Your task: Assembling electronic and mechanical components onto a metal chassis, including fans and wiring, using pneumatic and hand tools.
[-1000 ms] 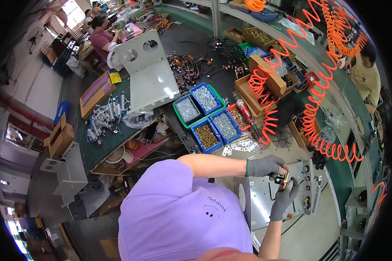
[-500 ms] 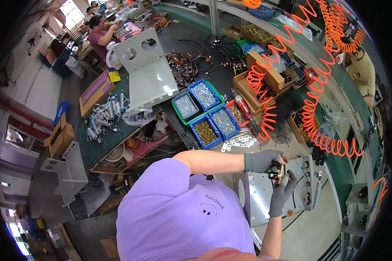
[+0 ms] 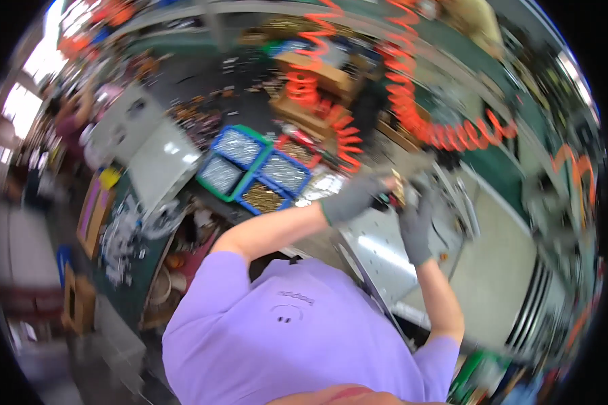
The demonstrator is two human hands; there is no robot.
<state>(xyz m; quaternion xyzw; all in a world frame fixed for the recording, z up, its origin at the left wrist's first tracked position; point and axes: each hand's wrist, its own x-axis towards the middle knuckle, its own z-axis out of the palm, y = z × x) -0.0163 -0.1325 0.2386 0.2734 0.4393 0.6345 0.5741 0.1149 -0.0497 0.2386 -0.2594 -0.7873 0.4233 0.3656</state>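
Observation:
My left hand (image 3: 353,200), in a grey glove with bare fingertips, is closed on a small brass fitting (image 3: 398,189) with a dark part beside it. From the other side my right hand (image 3: 417,229), gloved in grey too, closes its fingers on the same fitting. Motion blur hides the finer detail of the grip. Below both hands lies a light grey sheet-metal panel (image 3: 382,251) with holes in it. Along its right edge runs a silver spring-like part (image 3: 471,212).
Blue bins of screws (image 3: 286,172) stand in a green tray to the left, by a red bin (image 3: 297,152). Orange coiled hoses (image 3: 402,94) hang ahead. A bent metal housing (image 3: 159,162) sits on the left bench. Cardboard boxes (image 3: 317,74) stand farther back. A person (image 3: 74,121) works at the far left.
The view has swung right and blurred, so the bench appears shifted left. My hands are still together at the brass fitting, now up near the panel's far edge.

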